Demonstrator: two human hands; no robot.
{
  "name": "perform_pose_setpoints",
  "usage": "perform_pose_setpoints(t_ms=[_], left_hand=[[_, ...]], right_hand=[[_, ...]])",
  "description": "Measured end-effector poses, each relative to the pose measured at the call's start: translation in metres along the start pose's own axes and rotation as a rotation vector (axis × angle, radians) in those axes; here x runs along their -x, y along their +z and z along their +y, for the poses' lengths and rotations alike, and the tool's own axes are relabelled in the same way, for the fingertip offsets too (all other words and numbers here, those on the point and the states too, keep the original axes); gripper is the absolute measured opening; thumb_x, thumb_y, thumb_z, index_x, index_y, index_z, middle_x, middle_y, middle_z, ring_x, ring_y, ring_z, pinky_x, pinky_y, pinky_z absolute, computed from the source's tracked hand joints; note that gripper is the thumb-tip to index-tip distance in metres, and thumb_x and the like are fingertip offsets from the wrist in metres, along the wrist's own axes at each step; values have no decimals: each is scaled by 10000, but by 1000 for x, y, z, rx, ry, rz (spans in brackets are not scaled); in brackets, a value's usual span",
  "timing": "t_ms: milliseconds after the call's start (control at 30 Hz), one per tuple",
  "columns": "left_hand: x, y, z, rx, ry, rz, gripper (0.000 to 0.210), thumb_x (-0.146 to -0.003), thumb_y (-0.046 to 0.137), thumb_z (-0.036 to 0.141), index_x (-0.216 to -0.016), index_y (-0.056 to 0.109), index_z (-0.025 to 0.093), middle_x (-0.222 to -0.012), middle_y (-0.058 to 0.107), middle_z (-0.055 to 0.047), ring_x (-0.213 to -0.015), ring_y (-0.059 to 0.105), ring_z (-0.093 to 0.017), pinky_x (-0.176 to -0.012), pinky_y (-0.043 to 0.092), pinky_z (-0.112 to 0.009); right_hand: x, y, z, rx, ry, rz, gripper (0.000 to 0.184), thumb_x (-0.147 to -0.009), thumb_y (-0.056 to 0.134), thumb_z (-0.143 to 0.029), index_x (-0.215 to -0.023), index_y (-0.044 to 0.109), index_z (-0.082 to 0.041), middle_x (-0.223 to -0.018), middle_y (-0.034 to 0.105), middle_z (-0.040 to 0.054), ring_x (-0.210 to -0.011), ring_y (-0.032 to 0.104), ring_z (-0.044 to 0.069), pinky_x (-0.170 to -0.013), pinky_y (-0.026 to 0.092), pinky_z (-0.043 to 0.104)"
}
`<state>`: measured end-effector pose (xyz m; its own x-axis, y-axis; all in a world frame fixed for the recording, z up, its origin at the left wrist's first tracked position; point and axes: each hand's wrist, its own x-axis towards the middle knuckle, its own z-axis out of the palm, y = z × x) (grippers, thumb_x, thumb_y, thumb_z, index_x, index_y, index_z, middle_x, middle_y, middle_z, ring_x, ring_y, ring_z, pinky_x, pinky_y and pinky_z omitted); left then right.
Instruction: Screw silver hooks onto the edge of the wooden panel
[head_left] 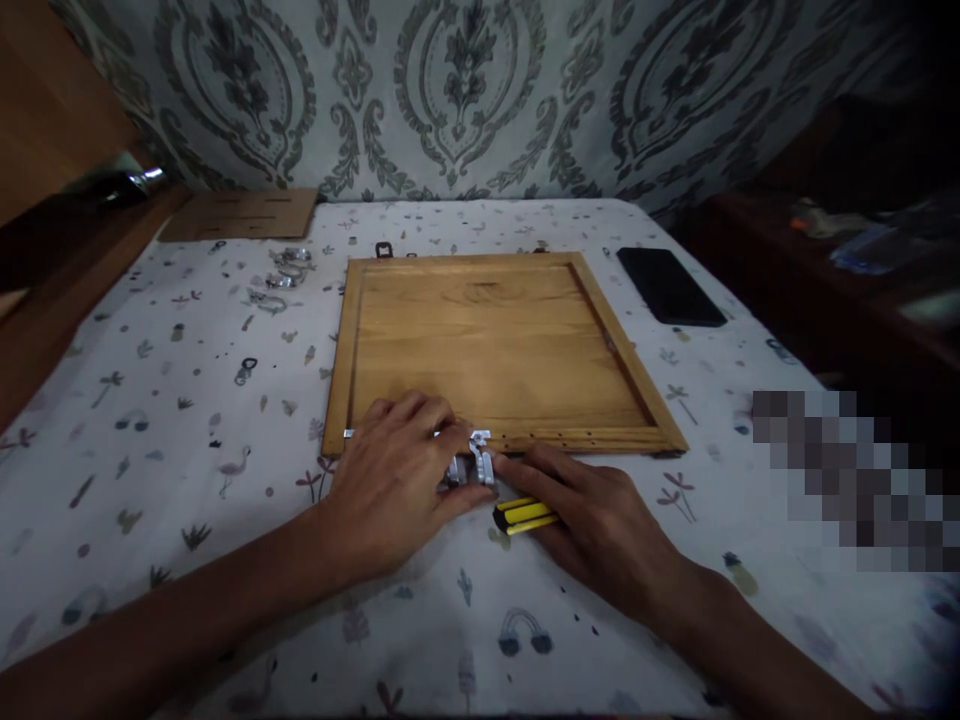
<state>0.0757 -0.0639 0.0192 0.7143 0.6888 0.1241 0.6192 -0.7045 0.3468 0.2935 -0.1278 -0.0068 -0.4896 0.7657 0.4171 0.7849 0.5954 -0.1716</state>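
Observation:
A shallow wooden frame panel [480, 345] lies flat on the cloth, with several small dark holes along its near rail. My left hand [401, 460] is closed at that rail, thumb below and fingers above, around a shiny metal fitting [484, 465] whose exact kind I cannot make out. Part of the fitting is hidden by the fingers. In my right hand [592, 510] is a yellow-and-black screwdriver [525, 515], of which only the handle shows. The right index fingertip reaches the fitting's right side.
Several loose metal fittings [281, 275] lie left of the panel. A black phone-like slab [670, 287] lies to its right. Cardboard [240, 214] sits at the back left. The patterned tablecloth [420, 640] covers the surface, up to a patterned wall [360, 100].

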Motion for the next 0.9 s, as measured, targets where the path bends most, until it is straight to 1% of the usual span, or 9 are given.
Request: perform_pose_setpoints(t_ms=[233,500,600,700,767,800,833,900], left_hand=[[-1,-3,2,20,13,-6,365,-886,747,460,-1110,697,176,-1091,684,-58,-1059,603,-281,-853,476,-460],[-4,-6,4,32,-41,-46,361,-869,761,453,-1101,716,179,-1071,689,-53,-1081,601,-282,-893,463,-468],[-5,-6,5,24,-61,-66,394,-851,777,466,-1103,720,168,-1077,690,-54,-1091,599,-291,-899,465,-477],[-5,-6,5,20,-66,-83,394,-853,773,475,-1103,724,173,-1075,687,-48,-1092,597,-292,-902,467,-483],[-5,-6,4,12,-62,-88,388,-863,761,479,-1103,725,176,-1071,681,-50,-1084,596,-291,-894,467,-482],[-5,-6,4,7,-61,-85,387,-869,754,481,-1105,725,176,-1071,679,-52,-1080,595,-291,-888,467,-480],[-5,-5,3,5,-56,-80,385,-874,749,481,-1107,725,176,-1072,677,-53,-1078,594,-290,-883,466,-475],[-4,-5,2,7,-45,-66,376,-879,745,477,-1104,726,177,-1072,676,-53,-1078,590,-288,-886,461,-467]], right_hand=[[4,2,1,26,-4,-12,497,-772,453,-13,-1209,654,-139,-959,753,108,-672,744,204,-555,609,310],[8,6,0,0,43,2,540,-777,457,-17,-1261,644,-167,-907,724,73,-648,706,185,-558,569,277],[7,4,0,-7,35,-18,505,-788,468,-19,-1237,662,-144,-915,733,89,-658,715,194,-567,581,284],[6,2,1,-56,39,-8,468,-824,473,-35,-1234,664,-155,-926,735,86,-667,721,187,-566,583,275],[6,-1,2,-142,82,22,475,-844,482,-44,-1262,656,-185,-933,732,70,-705,724,179,-600,585,267],[5,-4,2,-197,126,48,475,-852,498,-53,-1273,655,-205,-923,729,57,-724,721,176,-628,586,270],[3,-8,1,-256,190,90,462,-861,522,-69,-1274,659,-223,-903,722,43,-730,712,174,-646,584,275],[-4,-19,-1,-396,376,184,397,-880,595,-130,-1248,680,-252,-822,688,10,-687,667,164,-646,564,284]])
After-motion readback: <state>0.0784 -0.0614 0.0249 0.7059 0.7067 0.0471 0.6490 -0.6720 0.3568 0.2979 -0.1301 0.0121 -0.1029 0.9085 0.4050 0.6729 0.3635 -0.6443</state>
